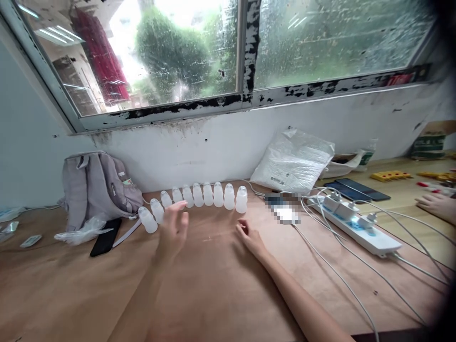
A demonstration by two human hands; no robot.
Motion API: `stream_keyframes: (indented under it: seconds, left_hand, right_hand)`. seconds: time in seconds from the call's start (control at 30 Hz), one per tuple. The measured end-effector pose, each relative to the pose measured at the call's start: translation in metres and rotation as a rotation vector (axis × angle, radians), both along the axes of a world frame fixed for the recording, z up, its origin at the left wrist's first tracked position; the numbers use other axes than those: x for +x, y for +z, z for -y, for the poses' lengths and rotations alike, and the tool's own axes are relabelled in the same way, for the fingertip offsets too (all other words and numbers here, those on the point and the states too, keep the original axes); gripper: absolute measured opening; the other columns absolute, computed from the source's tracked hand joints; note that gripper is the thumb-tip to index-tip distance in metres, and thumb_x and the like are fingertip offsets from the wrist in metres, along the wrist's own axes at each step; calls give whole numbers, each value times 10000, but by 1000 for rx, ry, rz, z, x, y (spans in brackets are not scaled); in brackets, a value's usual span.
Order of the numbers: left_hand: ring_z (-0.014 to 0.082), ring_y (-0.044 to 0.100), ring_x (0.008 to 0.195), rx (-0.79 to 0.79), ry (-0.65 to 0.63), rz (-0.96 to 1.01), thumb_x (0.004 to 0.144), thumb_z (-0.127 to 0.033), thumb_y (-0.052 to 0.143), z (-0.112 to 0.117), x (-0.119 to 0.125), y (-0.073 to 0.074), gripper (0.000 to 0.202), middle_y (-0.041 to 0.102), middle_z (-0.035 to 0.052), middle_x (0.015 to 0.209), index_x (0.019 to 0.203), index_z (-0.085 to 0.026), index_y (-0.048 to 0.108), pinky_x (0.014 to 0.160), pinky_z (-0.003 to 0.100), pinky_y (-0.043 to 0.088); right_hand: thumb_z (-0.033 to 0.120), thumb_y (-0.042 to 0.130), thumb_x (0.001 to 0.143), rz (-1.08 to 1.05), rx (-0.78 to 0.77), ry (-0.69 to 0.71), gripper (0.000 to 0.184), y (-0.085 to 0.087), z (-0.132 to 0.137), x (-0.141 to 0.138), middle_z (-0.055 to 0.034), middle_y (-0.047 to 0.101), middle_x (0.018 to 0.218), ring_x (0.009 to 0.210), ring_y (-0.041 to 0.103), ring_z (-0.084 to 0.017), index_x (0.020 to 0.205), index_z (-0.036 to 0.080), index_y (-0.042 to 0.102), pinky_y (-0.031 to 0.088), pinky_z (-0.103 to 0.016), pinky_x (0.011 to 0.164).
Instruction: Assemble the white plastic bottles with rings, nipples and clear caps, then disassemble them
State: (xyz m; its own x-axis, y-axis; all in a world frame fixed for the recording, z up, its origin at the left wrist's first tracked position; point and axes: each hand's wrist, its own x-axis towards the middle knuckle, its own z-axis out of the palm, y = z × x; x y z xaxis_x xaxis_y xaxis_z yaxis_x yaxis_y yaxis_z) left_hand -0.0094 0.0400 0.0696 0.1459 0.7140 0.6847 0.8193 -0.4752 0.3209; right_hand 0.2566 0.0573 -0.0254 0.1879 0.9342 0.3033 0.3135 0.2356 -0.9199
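Observation:
Several small frosted-white bottles with clear-looking tops stand upright in a curved row on the brown table. My left hand is raised in front of the left part of the row, fingers apart, and I see nothing in it. It hides part of the bottles behind it; the leftmost bottle leans slightly in view. Low over the table, my right hand is near the rightmost bottle, apart from it. Its fingers are curled in, with nothing visible between them.
At left are a grey backpack, a clear plastic bag and a black phone. To the right lie a white package, a power strip and loose cables. Another person's hand rests at the far right.

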Motion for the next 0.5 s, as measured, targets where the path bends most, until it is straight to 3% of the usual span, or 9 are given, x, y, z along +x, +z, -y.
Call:
stream_keyframes:
  seconds: [0.17, 0.23, 0.33, 0.5]
  left_hand:
    - [250, 286, 1253, -432, -31, -325, 849, -451, 336, -16, 7, -73, 497, 348, 102, 1354, 1269, -187, 366, 1012, 452, 253]
    - [234, 258, 1269, -506, -44, -382, 860, -456, 285, -17, 5, -95, 501, 331, 83, 1368, 1288, -202, 340, 1029, 453, 214]
    - [227, 247, 1274, -480, -34, -382, 865, -453, 257, -17, 2, -106, 490, 321, 71, 1374, 1286, -218, 345, 1035, 449, 198]
    - [231, 269, 1265, -461, -30, -362, 864, -446, 271, -16, 2, -101, 483, 332, 73, 1368, 1278, -215, 362, 1030, 447, 212]
  right_hand:
    - [364, 464, 774, 555, 70, 166, 344, -8, 3, -2, -96, 536, 1146, 1085, 461, -242, 1070, 210, 549, 343, -417, 932]
    - [372, 454, 786, 684, 52, 175, 342, -11, 3, -2, -99, 501, 1193, 1122, 426, -253, 1075, 217, 550, 336, -422, 934]
    - [363, 429, 805, 790, 39, 152, 319, -13, 5, -6, -92, 494, 1196, 1114, 428, -257, 1076, 235, 540, 350, -423, 911]
    - [316, 400, 821, 890, 103, 140, 293, -8, 7, -11, -113, 502, 1148, 1087, 430, -265, 1066, 215, 522, 340, -430, 906]
